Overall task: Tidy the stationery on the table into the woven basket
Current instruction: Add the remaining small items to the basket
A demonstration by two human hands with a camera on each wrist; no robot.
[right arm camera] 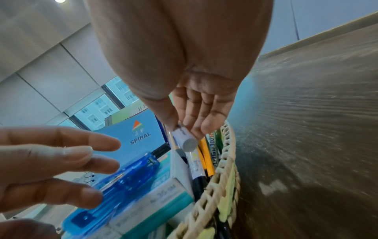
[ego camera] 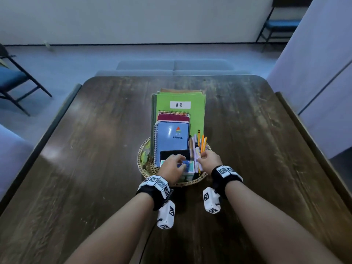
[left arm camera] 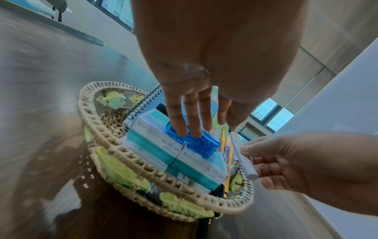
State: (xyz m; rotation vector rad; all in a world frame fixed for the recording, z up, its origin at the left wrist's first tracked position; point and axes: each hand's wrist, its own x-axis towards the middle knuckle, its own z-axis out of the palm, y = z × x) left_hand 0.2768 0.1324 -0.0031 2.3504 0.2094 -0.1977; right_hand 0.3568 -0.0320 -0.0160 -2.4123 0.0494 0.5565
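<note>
The woven basket (ego camera: 140,159) (left arm camera: 98,134) (right arm camera: 223,161) sits mid-table, packed with a green folder (ego camera: 196,115), a blue spiral notebook (ego camera: 172,138) (right arm camera: 132,134), teal staple boxes (left arm camera: 155,137) (right arm camera: 159,194) and pencils (ego camera: 202,141) (right arm camera: 206,155). A blue stapler (ego camera: 183,165) (left arm camera: 202,142) (right arm camera: 122,181) lies on the boxes. My left hand (ego camera: 180,161) (left arm camera: 192,124) rests straight fingers on it. My right hand (ego camera: 201,159) (left arm camera: 251,155) (right arm camera: 184,127) pinches a pale marker (left arm camera: 243,156) (right arm camera: 188,140) between thumb and fingers, held among the pens at the basket's right side.
The dark wooden table (ego camera: 95,168) spreads wide on both sides of the basket. A grey sofa (ego camera: 173,67) stands beyond the far edge, with a blue chair (ego camera: 13,79) at the left and another chair (ego camera: 276,25) at the far right.
</note>
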